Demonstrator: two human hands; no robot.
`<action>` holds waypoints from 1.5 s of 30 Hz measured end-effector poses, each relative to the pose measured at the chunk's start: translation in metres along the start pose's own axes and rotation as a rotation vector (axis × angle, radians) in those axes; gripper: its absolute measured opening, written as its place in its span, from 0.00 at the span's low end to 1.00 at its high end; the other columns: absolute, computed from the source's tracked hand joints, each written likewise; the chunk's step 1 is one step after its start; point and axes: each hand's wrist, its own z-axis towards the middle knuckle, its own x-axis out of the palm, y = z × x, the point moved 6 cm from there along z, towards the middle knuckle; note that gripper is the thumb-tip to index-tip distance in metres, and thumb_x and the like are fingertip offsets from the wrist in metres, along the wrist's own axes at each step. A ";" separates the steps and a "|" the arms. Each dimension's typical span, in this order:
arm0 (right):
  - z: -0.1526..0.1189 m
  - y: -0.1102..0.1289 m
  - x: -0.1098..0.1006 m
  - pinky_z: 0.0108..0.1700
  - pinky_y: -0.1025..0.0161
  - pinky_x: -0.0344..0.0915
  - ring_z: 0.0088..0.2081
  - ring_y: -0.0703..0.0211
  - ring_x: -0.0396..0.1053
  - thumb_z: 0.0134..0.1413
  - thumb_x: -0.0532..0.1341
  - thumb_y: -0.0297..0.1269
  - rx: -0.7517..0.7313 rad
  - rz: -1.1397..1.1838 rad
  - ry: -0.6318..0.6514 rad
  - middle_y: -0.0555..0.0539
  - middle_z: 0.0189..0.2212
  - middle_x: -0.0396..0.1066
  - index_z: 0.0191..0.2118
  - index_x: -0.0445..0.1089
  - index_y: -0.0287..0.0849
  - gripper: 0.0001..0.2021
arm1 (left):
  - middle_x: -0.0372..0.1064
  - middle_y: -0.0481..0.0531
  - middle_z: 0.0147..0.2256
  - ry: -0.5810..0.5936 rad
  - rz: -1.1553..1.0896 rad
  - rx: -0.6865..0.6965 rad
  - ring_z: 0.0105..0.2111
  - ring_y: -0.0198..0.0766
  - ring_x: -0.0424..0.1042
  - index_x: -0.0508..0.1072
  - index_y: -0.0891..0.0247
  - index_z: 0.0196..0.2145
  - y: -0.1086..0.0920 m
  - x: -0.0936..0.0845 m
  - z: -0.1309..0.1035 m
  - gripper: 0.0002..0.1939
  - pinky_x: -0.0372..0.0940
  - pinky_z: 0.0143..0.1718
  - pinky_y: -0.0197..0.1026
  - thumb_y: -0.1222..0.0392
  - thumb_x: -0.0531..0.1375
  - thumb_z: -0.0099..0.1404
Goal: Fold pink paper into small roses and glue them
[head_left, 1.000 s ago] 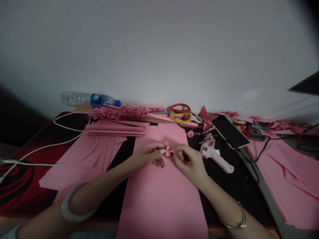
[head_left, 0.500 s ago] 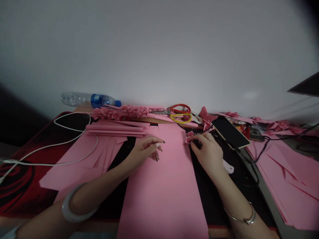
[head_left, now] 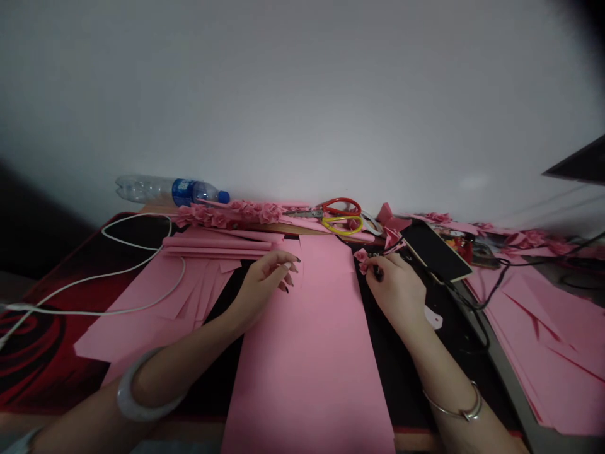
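Observation:
A long pink paper sheet (head_left: 316, 353) lies in the middle of the dark mat. Over its upper left edge hovers my left hand (head_left: 265, 280), fingers apart and holding nothing. To the right of the sheet, my right hand (head_left: 397, 287) has its thumb and fingers pinched beside a small folded pink paper flower (head_left: 362, 257), which shows at its fingertips. More paper flowers (head_left: 255, 211) lie in a row at the back, left of scissors (head_left: 343, 216) with red and yellow handles.
A plastic bottle (head_left: 184, 191) lies at the back left. Rolled pink paper (head_left: 217, 247) and a white cable (head_left: 118, 311) are at left. At right lie a black phone (head_left: 437, 252), dark cables (head_left: 482, 307) and a stack of pink sheets (head_left: 548, 353).
My left hand has moved a little left and up, away from the sheet's middle. My right hand has shifted slightly right with the small flower, off the sheet's edge.

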 end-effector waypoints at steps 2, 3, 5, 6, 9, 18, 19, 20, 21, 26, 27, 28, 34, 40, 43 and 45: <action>-0.001 0.003 0.001 0.34 0.62 0.60 0.36 0.53 0.67 0.50 0.59 0.32 -0.048 0.026 -0.018 0.46 0.33 0.71 0.37 0.73 0.43 0.08 | 0.66 0.47 0.31 0.005 0.003 0.000 0.24 0.28 0.65 0.70 0.64 0.35 0.000 0.000 0.000 0.06 0.63 0.23 0.31 0.64 0.55 0.59; -0.001 0.006 0.001 0.37 0.60 0.62 0.37 0.52 0.67 0.51 0.59 0.33 -0.094 0.051 -0.017 0.45 0.34 0.71 0.38 0.73 0.42 0.09 | 0.66 0.47 0.31 0.007 0.006 0.000 0.24 0.28 0.65 0.70 0.64 0.35 -0.001 0.001 0.000 0.06 0.63 0.23 0.31 0.64 0.55 0.59; -0.002 0.015 0.005 0.42 0.57 0.63 0.40 0.50 0.67 0.51 0.59 0.32 -0.232 0.119 0.028 0.44 0.37 0.72 0.40 0.72 0.41 0.10 | 0.66 0.47 0.31 0.009 0.013 -0.002 0.24 0.29 0.65 0.70 0.64 0.35 -0.001 0.001 0.000 0.06 0.63 0.23 0.31 0.64 0.55 0.59; -0.003 0.021 0.007 0.46 0.56 0.62 0.43 0.49 0.66 0.52 0.59 0.32 -0.310 0.150 0.065 0.44 0.40 0.72 0.42 0.72 0.41 0.11 | 0.66 0.47 0.31 0.008 0.014 -0.005 0.24 0.29 0.65 0.70 0.64 0.35 -0.002 0.002 0.000 0.06 0.63 0.23 0.31 0.64 0.55 0.59; -0.006 0.035 0.014 0.55 0.51 0.57 0.55 0.47 0.59 0.54 0.56 0.27 -0.480 0.174 0.173 0.45 0.49 0.70 0.51 0.66 0.41 0.17 | 0.66 0.47 0.31 0.001 0.018 -0.011 0.24 0.29 0.65 0.70 0.64 0.35 -0.002 0.002 0.000 0.06 0.63 0.23 0.31 0.64 0.55 0.59; -0.002 0.044 0.029 0.61 0.44 0.47 0.51 0.55 0.68 0.57 0.50 0.22 -0.538 0.120 0.223 0.40 0.54 0.66 0.57 0.58 0.38 0.22 | 0.66 0.48 0.30 0.007 0.026 -0.027 0.23 0.29 0.65 0.70 0.65 0.33 -0.004 0.005 -0.001 0.06 0.62 0.23 0.31 0.64 0.55 0.58; -0.002 0.044 0.028 0.61 0.45 0.48 0.50 0.55 0.69 0.57 0.50 0.22 -0.532 0.119 0.215 0.40 0.52 0.67 0.56 0.60 0.38 0.21 | 0.66 0.48 0.30 0.005 0.026 -0.029 0.23 0.29 0.65 0.70 0.65 0.33 -0.004 0.005 -0.001 0.06 0.62 0.23 0.31 0.64 0.55 0.58; -0.002 0.044 0.028 0.61 0.45 0.48 0.49 0.55 0.69 0.57 0.50 0.22 -0.526 0.123 0.205 0.41 0.51 0.68 0.55 0.61 0.38 0.21 | 0.66 0.48 0.30 0.004 0.025 -0.030 0.23 0.29 0.65 0.70 0.65 0.33 -0.004 0.005 -0.001 0.06 0.62 0.23 0.32 0.64 0.55 0.58; -0.002 0.044 0.026 0.61 0.45 0.49 0.48 0.55 0.70 0.57 0.50 0.23 -0.519 0.132 0.198 0.41 0.50 0.69 0.55 0.62 0.39 0.20 | 0.66 0.48 0.30 0.002 0.026 -0.030 0.23 0.29 0.65 0.70 0.65 0.33 -0.004 0.005 -0.001 0.06 0.62 0.23 0.32 0.63 0.55 0.58; -0.002 0.042 0.021 0.60 0.44 0.50 0.52 0.53 0.66 0.57 0.55 0.30 -0.505 0.223 0.212 0.42 0.51 0.69 0.56 0.61 0.42 0.20 | 0.66 0.48 0.31 0.001 0.025 -0.032 0.23 0.29 0.65 0.70 0.65 0.33 -0.005 0.005 -0.002 0.06 0.62 0.23 0.32 0.63 0.56 0.58; -0.002 0.042 0.021 0.60 0.44 0.50 0.53 0.53 0.66 0.57 0.56 0.31 -0.503 0.239 0.224 0.42 0.52 0.68 0.56 0.61 0.43 0.21 | 0.66 0.48 0.31 0.004 0.022 -0.034 0.23 0.29 0.65 0.70 0.65 0.33 -0.005 0.005 -0.002 0.06 0.62 0.23 0.32 0.63 0.56 0.58; -0.002 0.041 0.021 0.60 0.44 0.51 0.53 0.53 0.65 0.57 0.56 0.31 -0.495 0.252 0.234 0.42 0.52 0.67 0.57 0.60 0.43 0.21 | 0.66 0.48 0.31 0.010 0.021 -0.037 0.23 0.29 0.65 0.70 0.65 0.33 -0.005 0.006 -0.002 0.06 0.62 0.23 0.32 0.63 0.56 0.58; 0.000 0.041 0.024 0.59 0.47 0.52 0.52 0.52 0.66 0.57 0.57 0.32 -0.463 0.264 0.270 0.42 0.53 0.66 0.57 0.60 0.41 0.21 | 0.66 0.48 0.31 0.027 0.035 -0.042 0.23 0.28 0.65 0.70 0.65 0.34 -0.003 0.006 -0.002 0.06 0.62 0.23 0.32 0.62 0.56 0.58; 0.000 0.045 0.025 0.55 0.48 0.58 0.48 0.51 0.69 0.56 0.56 0.28 -0.472 0.190 0.283 0.42 0.50 0.69 0.56 0.60 0.40 0.21 | 0.66 0.49 0.31 0.008 0.032 -0.043 0.23 0.29 0.65 0.70 0.64 0.34 -0.003 0.004 -0.002 0.06 0.62 0.23 0.32 0.62 0.56 0.58; 0.001 0.048 0.026 0.56 0.50 0.58 0.46 0.51 0.69 0.55 0.56 0.26 -0.501 0.115 0.302 0.41 0.48 0.70 0.56 0.59 0.38 0.22 | 0.66 0.49 0.31 -0.001 0.018 -0.053 0.23 0.29 0.65 0.70 0.65 0.34 -0.002 0.003 -0.001 0.07 0.62 0.23 0.32 0.61 0.57 0.57; 0.002 0.052 0.024 0.56 0.50 0.56 0.45 0.52 0.70 0.55 0.56 0.24 -0.534 0.046 0.308 0.41 0.47 0.71 0.55 0.60 0.38 0.21 | 0.66 0.49 0.31 -0.010 0.020 -0.054 0.23 0.30 0.65 0.70 0.64 0.35 -0.001 0.001 -0.001 0.07 0.62 0.23 0.33 0.62 0.57 0.57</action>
